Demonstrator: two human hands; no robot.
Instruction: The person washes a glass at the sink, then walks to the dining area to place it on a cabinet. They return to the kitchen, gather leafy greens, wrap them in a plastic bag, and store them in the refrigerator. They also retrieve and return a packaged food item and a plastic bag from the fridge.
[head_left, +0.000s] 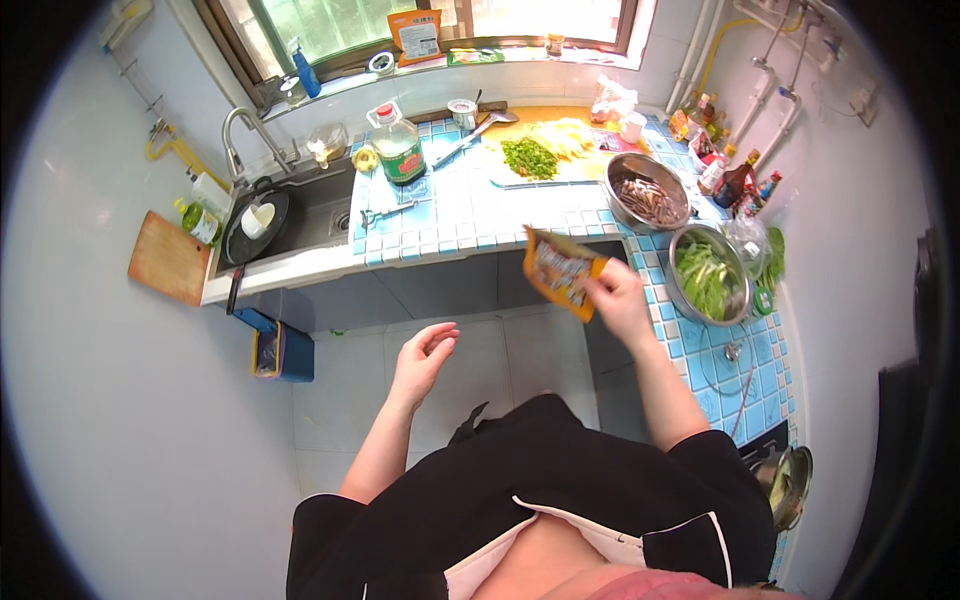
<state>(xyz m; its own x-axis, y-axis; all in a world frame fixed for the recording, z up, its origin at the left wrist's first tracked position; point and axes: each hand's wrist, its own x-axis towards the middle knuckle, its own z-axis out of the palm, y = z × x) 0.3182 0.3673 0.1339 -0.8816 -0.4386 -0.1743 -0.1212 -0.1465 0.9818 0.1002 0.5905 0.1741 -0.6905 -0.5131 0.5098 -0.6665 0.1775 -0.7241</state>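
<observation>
My right hand (621, 296) grips an orange printed food pouch (561, 271) by one corner, in front of the counter edge. My left hand (426, 360) is raised over the floor, fingers slightly curled, with nothing in it. Beyond the pouch, chopped green peppers (529, 157) and pale sliced vegetable (562, 138) lie on a cutting board. To their right stands a steel bowl of dark reddish-brown strips (646, 201). Nearer me is a second steel bowl with cut green leafy vegetable (703, 281).
A sink (322, 206) holding a black wok (259, 225) is at left. An oil jug (399, 150) and kitchen scissors (386, 214) are on the tiled counter (480, 202). Sauce bottles (731, 180) crowd the right corner. A glass lid (727, 360) and a pot (784, 487) are at right.
</observation>
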